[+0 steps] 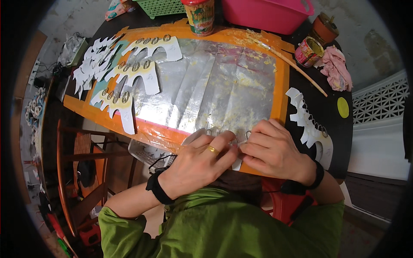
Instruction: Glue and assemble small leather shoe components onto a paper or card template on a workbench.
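My left hand [200,159], wearing a gold ring, is at the near edge of the work surface with fingers bent and closed on a white toothed paper cut-out [236,164]. Beside it my right hand [275,150] pinches at the same cut-out, its fingertips close to a small metal loop [248,134]. Most of this piece lies hidden under my fingers. On the left lie three similar cut-outs with oval metal loops: an upper one [172,48], a middle one [149,82] and a lower one [127,118]. Another looped cut-out [322,144] rests to the right.
Plastic film [193,81] edged with orange tape covers the dark table. A pile of white cut-outs [92,64] is far left. At the back stand a patterned cup [200,19], pink basin [266,15] and open tin [309,51]. A brush [301,71] and pink cloth [335,69] lie right.
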`<state>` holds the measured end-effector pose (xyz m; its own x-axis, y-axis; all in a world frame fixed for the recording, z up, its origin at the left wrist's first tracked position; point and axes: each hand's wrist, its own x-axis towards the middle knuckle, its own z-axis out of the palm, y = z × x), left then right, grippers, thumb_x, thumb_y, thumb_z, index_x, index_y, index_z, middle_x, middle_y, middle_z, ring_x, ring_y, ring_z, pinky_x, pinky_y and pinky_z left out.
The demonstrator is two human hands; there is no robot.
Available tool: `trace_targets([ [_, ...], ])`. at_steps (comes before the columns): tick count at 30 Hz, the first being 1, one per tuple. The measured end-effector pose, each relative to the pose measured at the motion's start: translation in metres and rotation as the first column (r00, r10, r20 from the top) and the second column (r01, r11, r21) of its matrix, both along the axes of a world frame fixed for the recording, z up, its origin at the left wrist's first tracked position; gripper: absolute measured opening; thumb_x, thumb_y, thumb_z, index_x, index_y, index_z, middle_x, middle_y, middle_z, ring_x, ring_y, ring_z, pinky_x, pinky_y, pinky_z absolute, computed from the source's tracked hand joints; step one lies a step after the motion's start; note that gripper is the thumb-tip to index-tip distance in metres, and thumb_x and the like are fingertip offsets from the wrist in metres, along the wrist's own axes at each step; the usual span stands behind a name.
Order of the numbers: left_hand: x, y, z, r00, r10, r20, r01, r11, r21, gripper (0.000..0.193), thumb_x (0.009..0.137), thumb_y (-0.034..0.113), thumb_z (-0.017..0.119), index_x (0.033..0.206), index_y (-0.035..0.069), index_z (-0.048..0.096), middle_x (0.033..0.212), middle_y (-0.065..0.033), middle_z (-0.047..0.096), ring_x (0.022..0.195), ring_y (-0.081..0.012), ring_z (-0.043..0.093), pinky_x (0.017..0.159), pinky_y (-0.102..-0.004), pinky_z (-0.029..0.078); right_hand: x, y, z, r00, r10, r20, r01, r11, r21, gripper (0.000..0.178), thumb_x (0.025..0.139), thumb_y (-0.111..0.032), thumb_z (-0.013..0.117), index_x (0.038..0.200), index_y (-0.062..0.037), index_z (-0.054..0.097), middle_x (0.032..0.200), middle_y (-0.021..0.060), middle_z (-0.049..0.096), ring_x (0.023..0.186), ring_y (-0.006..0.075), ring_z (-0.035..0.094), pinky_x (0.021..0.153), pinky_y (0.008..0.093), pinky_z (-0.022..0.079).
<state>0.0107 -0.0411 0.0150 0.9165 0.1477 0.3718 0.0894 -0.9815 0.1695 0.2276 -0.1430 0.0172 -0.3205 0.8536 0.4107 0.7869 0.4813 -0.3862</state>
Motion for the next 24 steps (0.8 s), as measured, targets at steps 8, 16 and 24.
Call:
trace_targets([
  [8,-0.003,0.002,-0.002,0.995,-0.083,0.057,0.080,0.995,0.051,0.025,0.078,0.010,0.068,0.101,0.002,0.069,0.122,-0.0097,0.061,0.095,-0.0222,0.062,0.081,-0.0328,0.053,-0.001,0.001,-0.002,1.000,-0.003,-0.019,0.003,1.000,0.012,0.019,0.070,-0.011,0.081,0.085,-0.0086,0.071,0.082,-0.0002,0.061,0.086,0.0216,0.059,0.074,0.0363,0.045],
  [16,0.000,0.001,-0.015,0.996,-0.056,0.068,0.057,0.998,-0.019,0.029,0.084,0.008,0.070,0.109,-0.006,0.067,0.119,-0.0086,0.061,0.105,-0.0268,0.060,0.090,-0.0377,0.050,0.001,-0.001,-0.003,1.000,0.009,-0.006,-0.009,1.000,-0.004,0.016,0.073,-0.013,0.080,0.087,-0.0100,0.071,0.083,-0.0010,0.061,0.087,0.0210,0.059,0.076,0.0361,0.045],
  [24,-0.006,0.002,-0.010,0.995,-0.103,-0.008,0.102,0.994,-0.032,0.037,0.076,0.007,0.073,0.111,-0.003,0.069,0.124,-0.0090,0.060,0.112,-0.0276,0.059,0.098,-0.0404,0.048,0.005,-0.008,-0.002,0.999,0.038,0.033,-0.038,0.999,-0.011,0.017,0.080,-0.012,0.074,0.095,-0.0074,0.071,0.089,-0.0015,0.061,0.091,0.0191,0.057,0.080,0.0345,0.045],
])
